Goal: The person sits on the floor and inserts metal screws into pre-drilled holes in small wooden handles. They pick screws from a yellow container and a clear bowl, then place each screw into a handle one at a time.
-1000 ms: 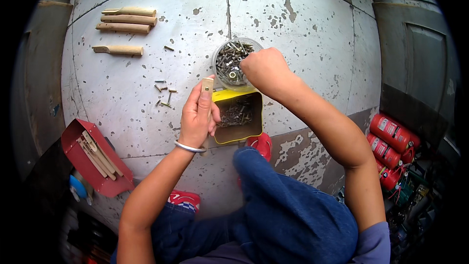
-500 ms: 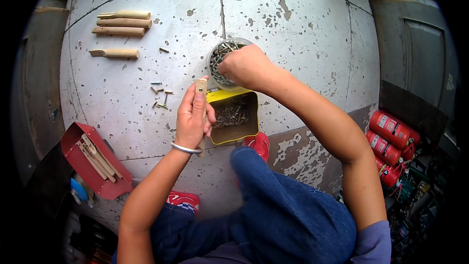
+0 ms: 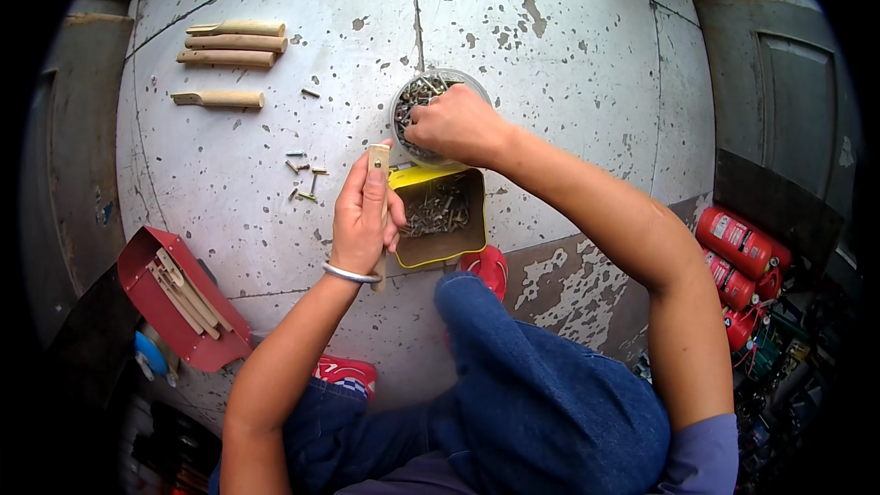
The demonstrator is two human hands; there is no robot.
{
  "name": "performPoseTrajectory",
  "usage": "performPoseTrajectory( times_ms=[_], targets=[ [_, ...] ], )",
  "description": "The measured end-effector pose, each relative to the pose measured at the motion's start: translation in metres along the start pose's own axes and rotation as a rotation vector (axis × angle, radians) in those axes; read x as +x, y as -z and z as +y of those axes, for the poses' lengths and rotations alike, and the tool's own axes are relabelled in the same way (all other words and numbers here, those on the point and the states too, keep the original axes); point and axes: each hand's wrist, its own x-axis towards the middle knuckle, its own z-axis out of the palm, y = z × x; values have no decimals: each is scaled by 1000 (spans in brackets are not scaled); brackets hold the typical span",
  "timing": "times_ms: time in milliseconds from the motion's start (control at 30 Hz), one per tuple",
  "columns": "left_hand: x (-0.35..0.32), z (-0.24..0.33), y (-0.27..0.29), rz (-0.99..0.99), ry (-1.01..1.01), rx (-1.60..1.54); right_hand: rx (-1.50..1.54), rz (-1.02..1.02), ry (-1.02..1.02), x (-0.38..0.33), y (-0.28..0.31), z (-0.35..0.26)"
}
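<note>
My left hand (image 3: 357,215) is wrapped round a pale wooden handle (image 3: 379,158), held upright with the thumb along its face. A small metal fastener shows near the handle's top end. My right hand (image 3: 455,126) reaches into a round clear tub (image 3: 478,85) full of metal bolts (image 3: 418,93). Its fingers are curled down among the bolts, and their tips are hidden. Just below the tub, beside my left hand, stands an open yellow-rimmed box (image 3: 435,251) with loose small hardware (image 3: 438,211) inside.
Several wooden handles (image 3: 236,42) lie at the far left, with loose bolts (image 3: 305,174) nearer. A red metal scoop-shaped tray (image 3: 137,266) at left holds thin wooden pieces (image 3: 188,298). Red fire extinguishers (image 3: 733,240) lie at right. My red shoe (image 3: 486,268) is close to the box.
My right hand has shifted slightly left within the tub, its fingers still among the bolts. My left hand keeps the wooden handle in the same place.
</note>
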Motion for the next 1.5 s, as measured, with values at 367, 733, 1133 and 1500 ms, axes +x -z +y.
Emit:
performPoseTrajectory(
  times_ms=[367, 733, 1133, 1500],
  targets=[
    [1, -7, 6, 32, 24, -75, -111, -36, 176, 12, 2, 8],
    [1, -3, 6, 30, 48, -113, 194, 23, -37, 0, 14, 15],
    [8, 29, 4, 0, 153, -200, 1368, 142, -257, -25, 53, -15],
    [5, 4, 10, -16, 252, -320, 112, -159, -75, -5, 9, -4]
  ],
)
